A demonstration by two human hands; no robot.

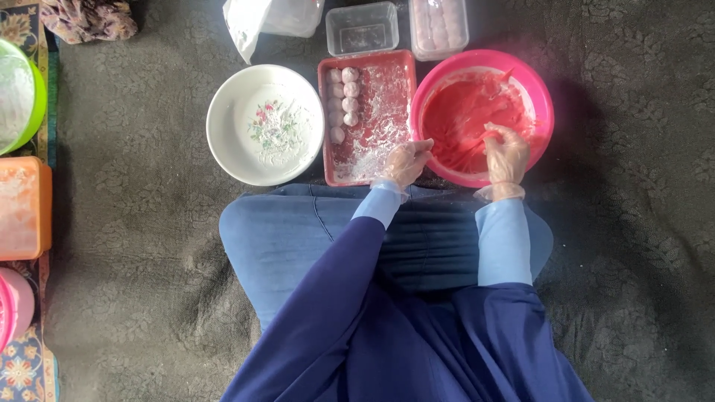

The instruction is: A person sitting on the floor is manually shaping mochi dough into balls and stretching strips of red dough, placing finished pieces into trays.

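A pink bowl [540, 89] holds red dough [469, 112]. My right hand [506, 152], in a thin clear glove, reaches into the bowl with its fingers curled in the dough. My left hand [406, 162], also gloved, rests on the bowl's near left rim, fingers bent around the edge. Just left of the bowl lies a red rectangular tray [387, 119] dusted with white flour, and several pale pink dough balls [343, 100] sit in two short rows at its far left.
A white floral plate [264, 124] dusted with flour sits left of the tray. Two clear plastic boxes [363, 28] [439, 26] and a plastic bag [249, 26] lie beyond. A green bowl [18, 97], an orange container [24, 208] and a pink one [13, 305] line the left edge of the grey carpet.
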